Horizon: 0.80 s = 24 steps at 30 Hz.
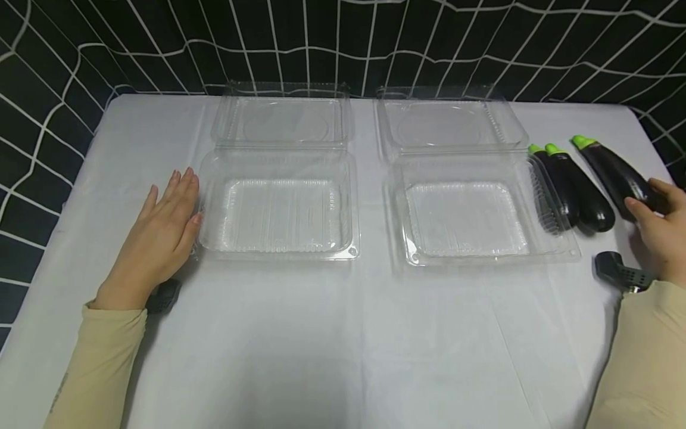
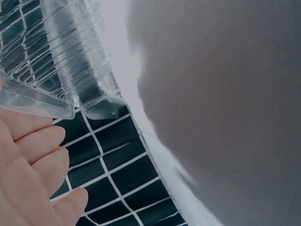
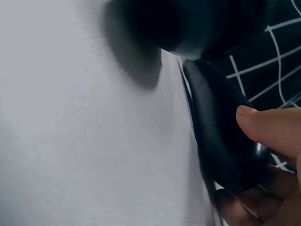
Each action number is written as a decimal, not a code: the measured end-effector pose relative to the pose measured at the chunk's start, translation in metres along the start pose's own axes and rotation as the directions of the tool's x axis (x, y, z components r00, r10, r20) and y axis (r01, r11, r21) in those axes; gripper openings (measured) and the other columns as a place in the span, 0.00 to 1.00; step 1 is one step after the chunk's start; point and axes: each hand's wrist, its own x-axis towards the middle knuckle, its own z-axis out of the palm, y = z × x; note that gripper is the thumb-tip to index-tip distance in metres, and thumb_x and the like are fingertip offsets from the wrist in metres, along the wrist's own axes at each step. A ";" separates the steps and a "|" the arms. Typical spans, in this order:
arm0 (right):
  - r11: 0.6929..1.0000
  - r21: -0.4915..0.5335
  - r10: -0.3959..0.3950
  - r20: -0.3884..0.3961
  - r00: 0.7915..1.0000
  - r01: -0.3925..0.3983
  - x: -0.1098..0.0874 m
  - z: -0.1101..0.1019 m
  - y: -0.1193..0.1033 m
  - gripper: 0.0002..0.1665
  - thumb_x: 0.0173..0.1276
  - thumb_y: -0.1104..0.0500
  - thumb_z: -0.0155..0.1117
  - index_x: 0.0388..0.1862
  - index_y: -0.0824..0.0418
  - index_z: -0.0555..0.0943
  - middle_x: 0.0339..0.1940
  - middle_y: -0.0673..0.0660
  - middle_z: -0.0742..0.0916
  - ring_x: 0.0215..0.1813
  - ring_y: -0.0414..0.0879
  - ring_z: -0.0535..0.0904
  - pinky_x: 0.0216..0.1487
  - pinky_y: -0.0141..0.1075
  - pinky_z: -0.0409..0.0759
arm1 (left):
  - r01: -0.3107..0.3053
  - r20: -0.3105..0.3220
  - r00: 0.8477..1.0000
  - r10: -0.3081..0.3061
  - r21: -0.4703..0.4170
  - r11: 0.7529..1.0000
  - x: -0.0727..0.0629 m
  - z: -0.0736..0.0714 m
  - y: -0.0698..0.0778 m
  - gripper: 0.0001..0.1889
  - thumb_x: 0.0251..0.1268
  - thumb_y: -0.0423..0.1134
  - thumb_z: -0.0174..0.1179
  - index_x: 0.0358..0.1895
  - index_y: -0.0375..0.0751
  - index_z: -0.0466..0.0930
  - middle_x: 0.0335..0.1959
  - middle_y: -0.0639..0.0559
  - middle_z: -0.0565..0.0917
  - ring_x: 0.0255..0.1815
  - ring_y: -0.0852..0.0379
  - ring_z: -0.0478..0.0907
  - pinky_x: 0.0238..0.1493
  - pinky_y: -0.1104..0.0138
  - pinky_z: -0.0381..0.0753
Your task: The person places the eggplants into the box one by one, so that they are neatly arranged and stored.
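My right hand (image 1: 664,229) grips the lower end of a dark eggplant (image 1: 616,173) with a green cap, thumb on one side and fingers on the other. In the right wrist view the same eggplant (image 3: 221,127) lies between thumb and fingers. Two more eggplants (image 1: 581,190) lie side by side just left of it, against the right clear plastic container (image 1: 466,217). My left hand (image 1: 161,232) lies with straight fingers at the left edge of another clear plastic container (image 1: 284,214). In the left wrist view the fingers (image 2: 42,146) are beside that container's ribbed wall (image 2: 61,56).
Both containers stand with their lids (image 1: 289,122) folded back toward the table's far edge. A white cloth (image 1: 332,333) covers the table. Dark walls with a white grid (image 1: 332,47) rise behind it. A black wrist device (image 1: 621,271) sits by the right sleeve.
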 end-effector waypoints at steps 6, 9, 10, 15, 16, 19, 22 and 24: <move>0.974 0.222 0.056 -0.029 0.998 -0.048 0.003 0.002 0.004 0.33 0.70 0.62 0.54 0.72 0.49 0.61 0.70 0.44 0.67 0.64 0.31 0.62 0.59 0.14 0.56 | 0.001 0.000 1.000 -0.001 -0.005 1.000 0.000 -0.001 0.001 0.28 0.73 0.38 0.41 0.71 0.25 0.51 0.72 0.35 0.54 0.74 0.43 0.45 0.72 0.50 0.38; 0.961 0.269 0.078 -0.029 0.997 -0.067 0.003 0.002 0.003 0.33 0.69 0.62 0.55 0.72 0.49 0.61 0.71 0.44 0.66 0.65 0.31 0.61 0.60 0.14 0.55 | 0.004 0.003 1.000 -0.004 -0.004 1.000 0.001 -0.001 0.002 0.28 0.73 0.38 0.42 0.71 0.25 0.51 0.72 0.35 0.54 0.74 0.43 0.45 0.72 0.50 0.38; 0.955 0.286 0.089 -0.029 0.996 -0.077 0.003 0.003 0.003 0.34 0.69 0.62 0.56 0.72 0.49 0.61 0.71 0.44 0.66 0.65 0.31 0.61 0.61 0.15 0.55 | 0.006 0.004 1.000 -0.006 -0.002 1.000 0.001 -0.002 0.001 0.28 0.73 0.38 0.41 0.71 0.25 0.51 0.72 0.35 0.54 0.74 0.44 0.45 0.72 0.50 0.38; 0.911 0.400 0.123 -0.020 0.992 -0.104 0.001 0.004 -0.002 0.34 0.68 0.63 0.58 0.71 0.50 0.63 0.70 0.44 0.67 0.64 0.30 0.62 0.61 0.16 0.56 | 0.009 0.006 1.000 -0.009 0.001 1.000 0.002 -0.002 0.001 0.28 0.73 0.38 0.41 0.71 0.25 0.51 0.72 0.35 0.54 0.74 0.44 0.45 0.72 0.50 0.38; 0.899 0.424 0.122 -0.016 0.992 -0.104 0.001 0.004 -0.002 0.34 0.67 0.63 0.59 0.71 0.50 0.64 0.70 0.44 0.68 0.63 0.30 0.62 0.61 0.16 0.56 | 0.009 0.007 1.000 -0.009 0.001 1.000 0.002 -0.003 0.000 0.28 0.73 0.38 0.41 0.71 0.25 0.51 0.72 0.35 0.54 0.75 0.44 0.45 0.72 0.50 0.38; 0.851 0.517 0.112 -0.007 0.994 -0.092 0.001 0.003 -0.002 0.34 0.66 0.65 0.60 0.70 0.51 0.66 0.67 0.44 0.70 0.59 0.30 0.65 0.59 0.15 0.59 | 0.009 0.009 1.000 -0.009 -0.002 1.000 0.002 -0.003 0.000 0.28 0.74 0.38 0.41 0.71 0.26 0.50 0.72 0.35 0.54 0.75 0.44 0.45 0.72 0.49 0.38; 0.811 0.578 0.118 -0.013 0.993 -0.089 0.001 0.003 0.001 0.33 0.64 0.68 0.61 0.68 0.52 0.68 0.62 0.42 0.73 0.56 0.30 0.67 0.56 0.15 0.60 | 0.007 0.017 1.000 -0.007 -0.007 1.000 0.002 -0.002 -0.001 0.29 0.74 0.38 0.41 0.71 0.26 0.50 0.72 0.35 0.53 0.75 0.43 0.45 0.72 0.49 0.38; 0.781 0.618 0.139 -0.030 0.990 -0.091 0.002 0.003 0.004 0.32 0.63 0.70 0.61 0.66 0.53 0.70 0.57 0.42 0.75 0.53 0.30 0.68 0.53 0.14 0.62 | 0.001 0.020 1.000 -0.001 -0.012 1.000 0.002 -0.002 -0.001 0.29 0.74 0.38 0.41 0.71 0.26 0.50 0.72 0.35 0.53 0.75 0.43 0.44 0.72 0.50 0.37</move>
